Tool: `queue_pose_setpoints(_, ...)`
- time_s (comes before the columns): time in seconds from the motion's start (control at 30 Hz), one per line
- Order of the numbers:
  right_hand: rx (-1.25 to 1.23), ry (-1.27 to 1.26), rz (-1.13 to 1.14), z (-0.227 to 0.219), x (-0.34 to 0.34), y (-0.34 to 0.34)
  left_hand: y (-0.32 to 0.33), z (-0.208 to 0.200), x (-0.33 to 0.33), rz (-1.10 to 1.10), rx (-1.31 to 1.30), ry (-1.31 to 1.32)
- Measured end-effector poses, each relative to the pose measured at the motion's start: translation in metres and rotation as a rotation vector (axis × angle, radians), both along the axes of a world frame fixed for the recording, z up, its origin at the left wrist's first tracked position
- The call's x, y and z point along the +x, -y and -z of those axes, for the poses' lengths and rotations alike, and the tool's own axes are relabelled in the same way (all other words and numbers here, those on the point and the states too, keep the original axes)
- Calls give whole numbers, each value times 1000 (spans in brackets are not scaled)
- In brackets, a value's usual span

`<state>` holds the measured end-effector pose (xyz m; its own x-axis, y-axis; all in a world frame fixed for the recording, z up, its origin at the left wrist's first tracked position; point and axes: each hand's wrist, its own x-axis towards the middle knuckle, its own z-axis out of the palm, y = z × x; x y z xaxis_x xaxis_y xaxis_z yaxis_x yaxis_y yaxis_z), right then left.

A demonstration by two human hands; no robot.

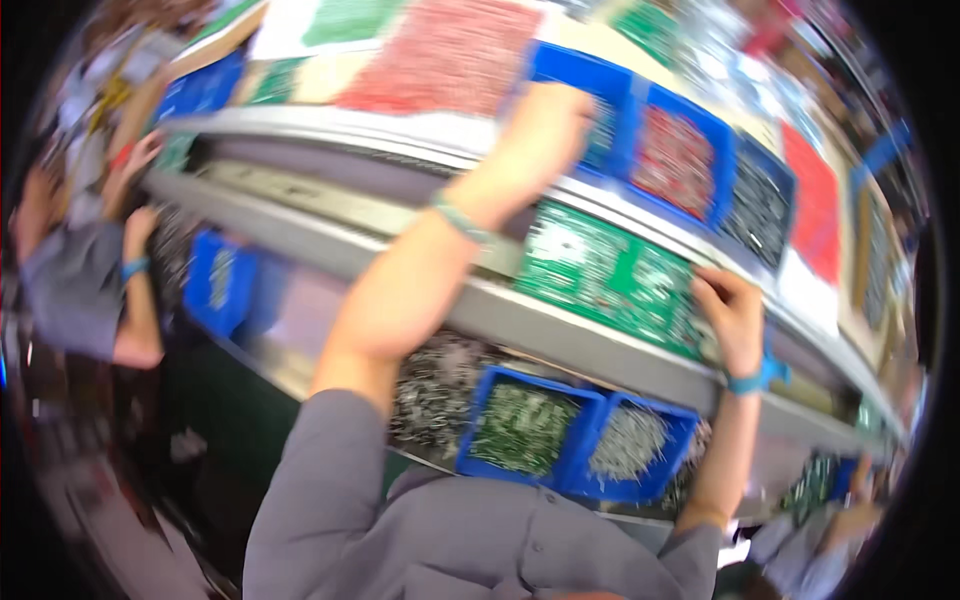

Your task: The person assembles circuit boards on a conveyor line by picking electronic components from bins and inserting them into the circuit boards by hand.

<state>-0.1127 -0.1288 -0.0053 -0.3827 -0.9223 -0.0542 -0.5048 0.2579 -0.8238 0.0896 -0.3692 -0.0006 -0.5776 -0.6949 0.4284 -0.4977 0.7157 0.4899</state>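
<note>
A green circuit board (600, 270) with many small parts on it lies on the rail track (330, 215) in front of me. My left hand (562, 105) reaches over the track into a blue bin (600, 125) of small parts; its fingers are hidden and smeared by motion. At the board's right end is my right hand (732, 305), its fingers bent and pinched together over the board's edge. Whatever lies between those fingertips is too small to make out. A blue band (755, 378) circles the right wrist.
Beyond the track, a blue bin of reddish parts (675, 160) and one of dark parts (757, 200) stand beside it. Nearer me are bins of green parts (522, 425) and silvery pins (630, 442). Loose parts (430, 400) lie alongside. Another person's arm (140, 300) is at left.
</note>
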Motion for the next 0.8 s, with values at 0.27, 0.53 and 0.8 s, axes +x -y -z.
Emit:
queue_pose_setpoints(0.27,-99,-345,-160,8,11,8,-10,-2,8,-84,56,-219)
queue_pose_setpoints(0.53,-211,-438,-226,-15,15,33,-13,5,1,-56,-38,-340)
queue_pose_setpoints(0.8,-334,-1064,-184,-15,8,117,-17,0,1,-49,-2,-308)
